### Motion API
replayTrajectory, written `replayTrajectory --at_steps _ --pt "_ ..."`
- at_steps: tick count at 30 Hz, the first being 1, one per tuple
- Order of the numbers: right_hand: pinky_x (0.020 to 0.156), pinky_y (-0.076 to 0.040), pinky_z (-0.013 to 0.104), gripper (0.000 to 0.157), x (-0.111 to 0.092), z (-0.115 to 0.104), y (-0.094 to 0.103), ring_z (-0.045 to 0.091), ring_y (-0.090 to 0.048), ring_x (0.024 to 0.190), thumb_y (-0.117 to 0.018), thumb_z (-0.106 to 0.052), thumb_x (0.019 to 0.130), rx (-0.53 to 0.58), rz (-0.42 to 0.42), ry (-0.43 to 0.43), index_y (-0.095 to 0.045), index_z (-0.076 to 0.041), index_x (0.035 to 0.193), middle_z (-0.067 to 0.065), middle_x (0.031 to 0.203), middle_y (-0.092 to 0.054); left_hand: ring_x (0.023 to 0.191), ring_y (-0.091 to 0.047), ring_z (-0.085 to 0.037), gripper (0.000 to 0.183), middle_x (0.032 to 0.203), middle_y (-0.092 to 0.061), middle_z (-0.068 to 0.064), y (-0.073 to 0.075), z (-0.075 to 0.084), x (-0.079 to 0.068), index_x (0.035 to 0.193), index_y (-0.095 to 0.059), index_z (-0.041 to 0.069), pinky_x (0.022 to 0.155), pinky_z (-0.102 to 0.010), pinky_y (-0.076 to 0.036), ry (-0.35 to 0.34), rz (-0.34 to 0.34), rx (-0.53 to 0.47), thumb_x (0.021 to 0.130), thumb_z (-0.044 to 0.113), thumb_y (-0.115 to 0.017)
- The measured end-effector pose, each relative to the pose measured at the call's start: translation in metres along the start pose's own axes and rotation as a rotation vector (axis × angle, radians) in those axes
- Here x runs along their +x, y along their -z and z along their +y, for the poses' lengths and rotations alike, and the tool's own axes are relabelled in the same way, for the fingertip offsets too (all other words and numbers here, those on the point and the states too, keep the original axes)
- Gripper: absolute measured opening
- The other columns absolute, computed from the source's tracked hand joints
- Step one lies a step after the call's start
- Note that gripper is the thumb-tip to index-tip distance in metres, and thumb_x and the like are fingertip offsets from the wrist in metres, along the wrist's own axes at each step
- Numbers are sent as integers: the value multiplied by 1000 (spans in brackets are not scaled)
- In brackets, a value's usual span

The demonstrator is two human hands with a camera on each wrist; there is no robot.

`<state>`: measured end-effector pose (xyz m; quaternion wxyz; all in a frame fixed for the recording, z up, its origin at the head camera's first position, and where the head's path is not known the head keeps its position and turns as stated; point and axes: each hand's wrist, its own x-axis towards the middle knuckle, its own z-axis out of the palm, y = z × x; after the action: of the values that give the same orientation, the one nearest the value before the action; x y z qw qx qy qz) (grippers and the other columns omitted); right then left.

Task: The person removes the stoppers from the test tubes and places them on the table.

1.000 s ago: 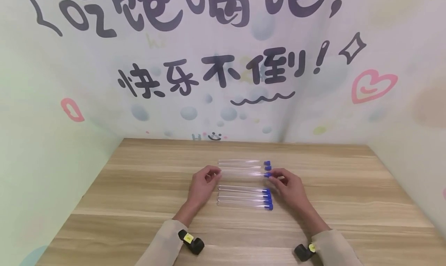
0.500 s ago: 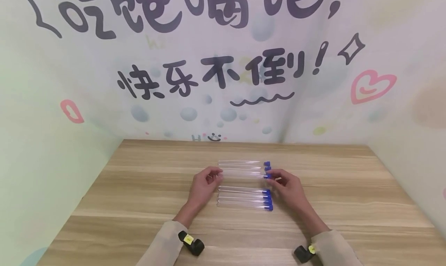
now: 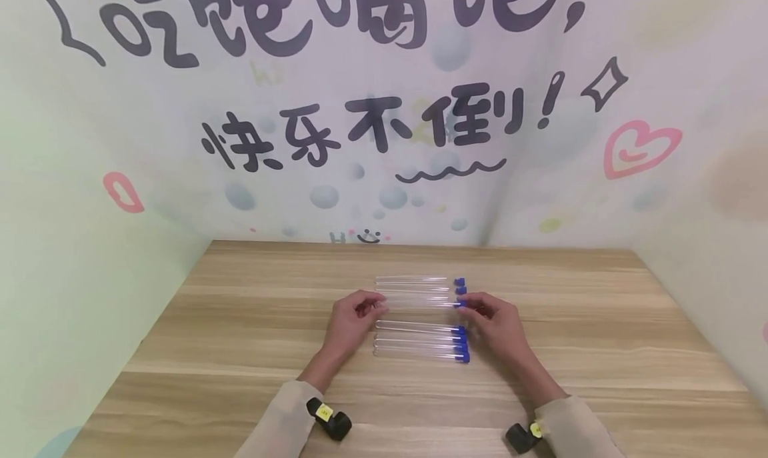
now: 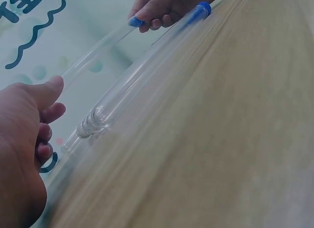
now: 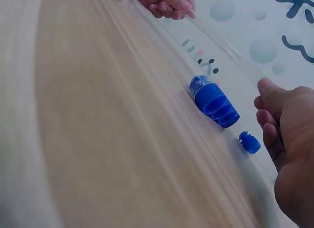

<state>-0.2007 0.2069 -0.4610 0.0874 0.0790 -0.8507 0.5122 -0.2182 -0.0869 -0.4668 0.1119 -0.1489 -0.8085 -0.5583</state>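
A clear test tube (image 4: 95, 56) is held level above the wooden table between the two hands. My left hand (image 3: 353, 318) pinches its rounded end between thumb and fingers. At the opposite end, my right hand (image 3: 497, 319) pinches a blue cap (image 4: 136, 22) at the tube's mouth; in the right wrist view its fingers hide that cap. Nearer to me, several capped test tubes (image 3: 417, 327) lie side by side, blue caps (image 5: 216, 105) to the right. Beyond the held tube lie uncapped tubes (image 3: 413, 280), with two loose blue caps (image 3: 460, 282) off their right ends.
The wooden table (image 3: 252, 351) runs back to a printed wall sheet (image 3: 288, 198) with dark lettering and hearts. Pale side walls (image 3: 72, 278) flank it. A small black camera (image 3: 330, 419) sits on each wrist, by the beige sleeves.
Both hands keep their pinch on the tube and its cap. The left hand has shifted slightly to the right, and the right hand slightly left and toward me.
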Motion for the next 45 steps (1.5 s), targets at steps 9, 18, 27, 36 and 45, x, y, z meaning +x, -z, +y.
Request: replayTrajectory --at_steps 9,18,27,36,45 --pt "74 -49 24 19 -1 -2 -1 14 -58 87 -70 -33 88 -54 55 -26 -71 -22 103 -6 97 -67 66 -49 -13 16 72 -58 4 0 3 -1 95 -74 15 56 -20 -39 -12 -29 -34 81 21 -77" --pt "74 -49 22 23 -1 -5 0 15 -58 87 -70 -35 87 -79 68 -54 -71 -21 105 -5 99 -67 65 -47 -14 15 71 -58 -6 10 41 -7 95 -72 -1 57 -21 -39 -44 -64 -24 82 7 -75" --pt "75 -49 22 26 -1 -5 -1 16 -57 88 -70 -37 86 -76 72 -70 -71 -21 106 -5 100 -67 65 -48 -15 16 71 -59 1 2 5 -1 94 -75 11 56 -22 -38 -72 -46 -54 80 19 -77" --pt "74 -50 23 18 -1 -5 -1 17 -59 86 -72 -27 86 -36 21 -41 -72 -21 103 -4 95 -68 70 -52 -13 15 80 -63 9 2 1 -2 98 -74 15 60 -23 -44 -79 5 9 84 18 -74" --pt "78 -49 23 20 1 -3 1 17 -59 88 -71 -27 87 -27 -43 -21 -72 -19 105 -3 95 -68 72 -55 -11 15 82 -65 9 1 -3 0 97 -75 11 63 -24 -47 -46 33 25 82 16 -75"
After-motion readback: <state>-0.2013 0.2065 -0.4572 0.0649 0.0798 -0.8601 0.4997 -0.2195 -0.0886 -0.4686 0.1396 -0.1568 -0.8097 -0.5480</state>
